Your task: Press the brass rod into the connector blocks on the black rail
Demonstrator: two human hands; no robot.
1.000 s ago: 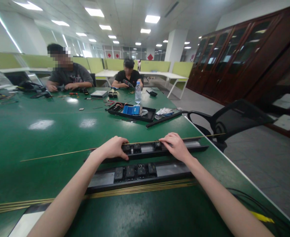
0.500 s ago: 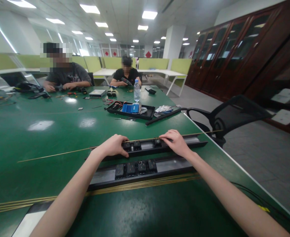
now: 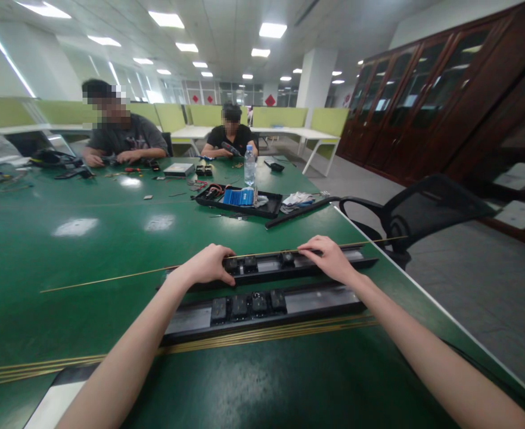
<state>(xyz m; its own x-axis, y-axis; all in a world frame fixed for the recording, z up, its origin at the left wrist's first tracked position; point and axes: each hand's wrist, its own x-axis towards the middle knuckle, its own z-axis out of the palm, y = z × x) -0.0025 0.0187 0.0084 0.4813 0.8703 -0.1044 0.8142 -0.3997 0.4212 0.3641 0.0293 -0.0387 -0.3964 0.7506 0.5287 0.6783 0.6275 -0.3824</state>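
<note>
A thin brass-coloured rod (image 3: 105,280) lies lengthwise along a long black channel (image 3: 280,274), its ends sticking out past both sides. My left hand (image 3: 208,264) is closed around the channel's left part, thumb on the near wall and fingers over the far one. The fingertips of my right hand (image 3: 327,256) pinch together on the rod near the far wall, to the right of a small black block (image 3: 288,259). More such blocks sit in the channel beside my left hand. Nearer to me, a second black channel (image 3: 320,299) holds several black blocks (image 3: 239,306) in a row.
Several brass rods (image 3: 262,338) lie in front of the nearer channel. Beyond are a black tray (image 3: 269,205) with a blue item, a water bottle (image 3: 249,167), gloves (image 3: 297,201) and a black strip (image 3: 295,213). Two people sit across the table; a chair (image 3: 436,208) stands right.
My right hand has slid slightly to the right along the rod, farther from the black block. My left hand keeps its place on the channel. The whole view has shifted a little.
</note>
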